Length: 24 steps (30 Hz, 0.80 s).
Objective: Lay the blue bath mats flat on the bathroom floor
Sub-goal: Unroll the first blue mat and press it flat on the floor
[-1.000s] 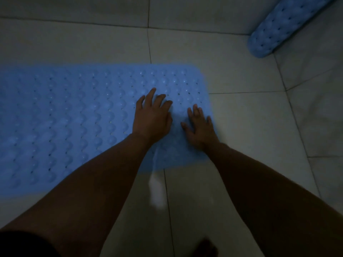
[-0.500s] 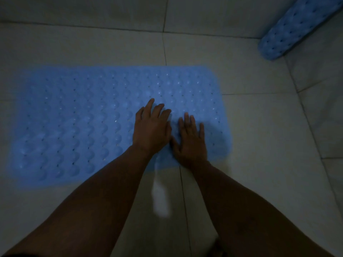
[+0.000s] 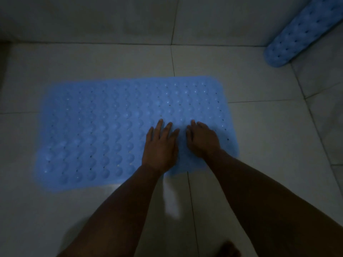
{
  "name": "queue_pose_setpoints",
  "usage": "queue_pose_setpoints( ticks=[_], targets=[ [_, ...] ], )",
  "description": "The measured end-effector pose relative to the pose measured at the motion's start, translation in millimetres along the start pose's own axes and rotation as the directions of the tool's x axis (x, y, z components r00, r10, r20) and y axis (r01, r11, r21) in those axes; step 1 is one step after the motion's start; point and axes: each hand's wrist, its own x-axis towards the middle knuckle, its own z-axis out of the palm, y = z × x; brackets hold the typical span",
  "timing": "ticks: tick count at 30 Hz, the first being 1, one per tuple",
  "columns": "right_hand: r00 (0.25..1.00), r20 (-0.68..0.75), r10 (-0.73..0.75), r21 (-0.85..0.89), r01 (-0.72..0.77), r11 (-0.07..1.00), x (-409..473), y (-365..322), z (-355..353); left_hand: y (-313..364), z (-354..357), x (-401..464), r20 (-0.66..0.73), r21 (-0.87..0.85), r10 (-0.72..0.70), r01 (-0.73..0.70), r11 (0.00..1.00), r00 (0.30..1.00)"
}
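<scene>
Two blue bath mats appeared in the dim head view. At left and centre, the unrolled blue bath mat (image 3: pixel 104 130) lay spread on the grey tiled floor (image 3: pixel 259 138), its long side running left to right, its surface covered with rows of raised bumps and small drain holes. Its left and far edges looked blurred, so whether every corner sat fully flat cannot be told. On the right half of this mat, near its near edge, the left hand (image 3: pixel 160 147) rested palm down, its fingers (image 3: pixel 158 127) straight, slightly spread and released, grasping nothing. Just beside it, the right hand (image 3: pixel 203 140) also pressed palm down on the mat, close to the mat's right end; its fingers (image 3: pixel 193 125) lay extended against the surface, released, though their tips were partly foreshortened. Both forearms reached in from the bottom of the view, crossing a pale reflection on the floor tiles. At far upper right, well apart from the hands, the rolled blue bath mat (image 3: pixel 297 34) stayed coiled as a tube, leaning in the corner where floor met wall (image 3: pixel 111 17).
</scene>
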Motion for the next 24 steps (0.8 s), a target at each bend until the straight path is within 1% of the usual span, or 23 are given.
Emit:
queue_pose_setpoints(
  ticks=[2, 5, 7, 10, 14, 16, 18, 21, 22, 24],
  targets=[
    [0.998, -0.057, -0.028, -0.029, 0.027, 0.999, 16, 3, -20, 4, 7, 4, 0.067, 0.021, 0.019, -0.021, 1.0, 0.998],
    [0.974, -0.2, -0.107, -0.023, 0.105, 0.994, 27, 11, -30, 6, 26, 5, 0.127, 0.058, 0.029, -0.037, 0.998, 0.992],
    [0.964, -0.228, -0.14, 0.021, 0.148, 0.989, 32, 17, -26, 6, 35, 2, 0.124, 0.082, 0.033, -0.043, 0.996, 0.992],
    [0.962, -0.235, -0.14, 0.075, 0.161, 0.984, 40, 24, -18, 4, 35, -1, 0.089, 0.076, 0.033, -0.04, 0.996, 0.995],
    [0.914, -0.344, -0.217, 0.023, 0.239, 0.971, 45, 24, -5, 5, 34, 0, 0.092, 0.06, 0.017, -0.023, 0.998, 0.996],
    [0.909, -0.372, -0.186, 0.091, 0.235, 0.968, 46, 22, 0, 4, 35, -1, 0.086, 0.055, 0.013, -0.018, 0.998, 0.996],
    [0.915, -0.376, -0.144, 0.176, 0.224, 0.959, 45, 20, 3, 4, 34, -3, 0.099, 0.032, 0.016, -0.019, 0.999, 0.995],
    [0.92, -0.347, -0.183, 0.143, 0.245, 0.959, 38, 11, -3, 3, 27, -1, 0.2, 0.0, 0.019, -0.019, 1.0, 0.98],
    [0.935, -0.309, -0.174, 0.124, 0.22, 0.968, 36, 4, -11, 2, 20, 2, 0.243, -0.041, 0.019, -0.009, 0.999, 0.97],
    [0.976, -0.201, -0.085, 0.064, 0.1, 0.993, 35, -13, -29, -4, -2, 12, 0.329, -0.177, 0.029, 0.032, 0.984, 0.944]
  ],
)
